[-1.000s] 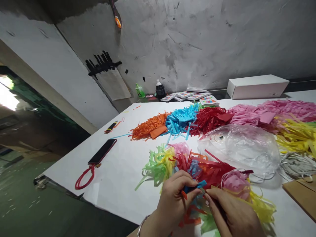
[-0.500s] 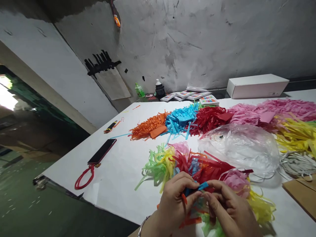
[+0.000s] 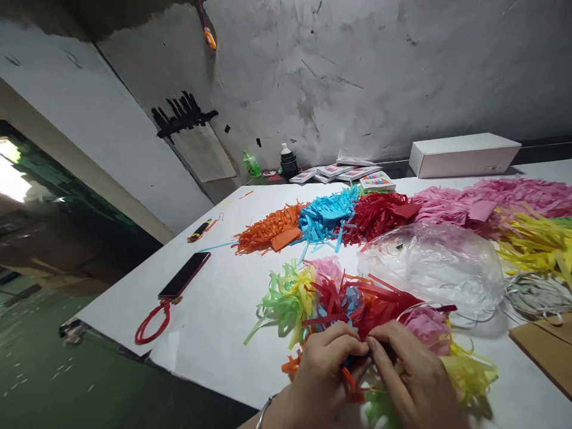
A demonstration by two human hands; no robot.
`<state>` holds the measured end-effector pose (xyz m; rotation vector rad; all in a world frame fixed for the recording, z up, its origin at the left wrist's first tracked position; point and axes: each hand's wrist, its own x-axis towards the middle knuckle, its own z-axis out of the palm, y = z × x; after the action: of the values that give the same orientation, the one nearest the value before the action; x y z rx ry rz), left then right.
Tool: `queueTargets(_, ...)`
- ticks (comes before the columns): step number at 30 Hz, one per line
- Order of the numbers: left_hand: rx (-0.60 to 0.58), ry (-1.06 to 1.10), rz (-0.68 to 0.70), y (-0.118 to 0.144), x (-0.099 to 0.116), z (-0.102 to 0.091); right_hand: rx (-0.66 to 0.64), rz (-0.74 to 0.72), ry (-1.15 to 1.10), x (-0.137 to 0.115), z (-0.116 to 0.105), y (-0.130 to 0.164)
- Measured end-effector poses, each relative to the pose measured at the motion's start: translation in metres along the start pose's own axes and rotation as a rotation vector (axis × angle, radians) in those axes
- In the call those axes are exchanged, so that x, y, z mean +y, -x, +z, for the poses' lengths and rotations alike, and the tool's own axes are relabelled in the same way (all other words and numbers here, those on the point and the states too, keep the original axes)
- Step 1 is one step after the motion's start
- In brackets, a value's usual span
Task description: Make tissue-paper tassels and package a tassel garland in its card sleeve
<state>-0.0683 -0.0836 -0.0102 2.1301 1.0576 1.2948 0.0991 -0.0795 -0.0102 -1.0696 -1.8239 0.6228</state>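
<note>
1. Right now I am seeing the left hand [image 3: 324,372] and the right hand [image 3: 413,381] meeting fingertip to fingertip at the near edge of the bench [image 3: 214,322].
2. Both grips are pinching narrow on one small bundle of paper strips [image 3: 353,369]; orange ends are poking out just below the pinch.
3. A mixed tassel pile [image 3: 339,298] is lying just beyond the grip, touching the knuckles.
4. A clear plastic bag [image 3: 435,265] is sitting farther out, to the right of the grip.
5. A phone [image 3: 185,275] is lying well off to the left.
</note>
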Motion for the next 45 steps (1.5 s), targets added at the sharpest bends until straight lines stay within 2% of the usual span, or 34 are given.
queueTargets(3, -0.050, 0.053, -0.119, 0.001, -0.001, 0.005, 0.267, -0.063, 0.067, 0.004, -0.004, -0.004)
queueTargets(5, -0.103, 0.083, -0.254, 0.000, 0.000, 0.007, 0.349, -0.082, 0.051, 0.005, -0.011, -0.005)
queueTargets(6, -0.120, 0.098, -0.321, -0.002, 0.000, 0.006, 0.319, -0.098, 0.010, 0.004, -0.013, -0.005)
queueTargets(8, -0.131, 0.136, -0.400, -0.004, 0.000, 0.004, 0.161, -0.151, -0.115, 0.001, -0.014, -0.003)
queueTargets(11, -0.141, 0.195, -0.390, -0.006, 0.000, 0.001, -0.069, -0.244, -0.229, -0.005, -0.003, 0.001)
queueTargets(13, -0.151, 0.211, -0.359, -0.005, 0.002, -0.001, -0.111, -0.270, -0.230, -0.006, 0.005, 0.001)
queueTargets(16, -0.135, 0.248, -0.378, -0.003, 0.007, -0.004, -0.036, -0.230, -0.221, -0.003, 0.004, -0.003)
queueTargets(19, -0.062, 0.335, -0.480, -0.001, 0.010, -0.006, 0.061, -0.152, -0.202, 0.003, -0.005, -0.007)
queueTargets(22, 0.098, 0.444, -0.635, -0.001, 0.009, -0.006, 0.194, -0.097, -0.118, 0.006, -0.010, -0.005)
queueTargets(25, 0.238, 0.533, -0.719, -0.002, 0.008, -0.004, 0.196, -0.104, -0.060, 0.007, -0.007, 0.003)
queueTargets(29, 0.308, 0.538, -0.706, -0.003, 0.008, -0.002, 0.094, -0.223, 0.035, 0.007, -0.002, 0.011)
queueTargets(37, 0.346, 0.506, -0.678, -0.004, 0.008, 0.004, 0.121, -0.270, 0.160, 0.002, -0.004, 0.009)
queueTargets(45, 0.381, 0.429, -0.556, 0.001, 0.004, 0.006, 0.085, -0.298, 0.219, 0.001, -0.002, 0.007)
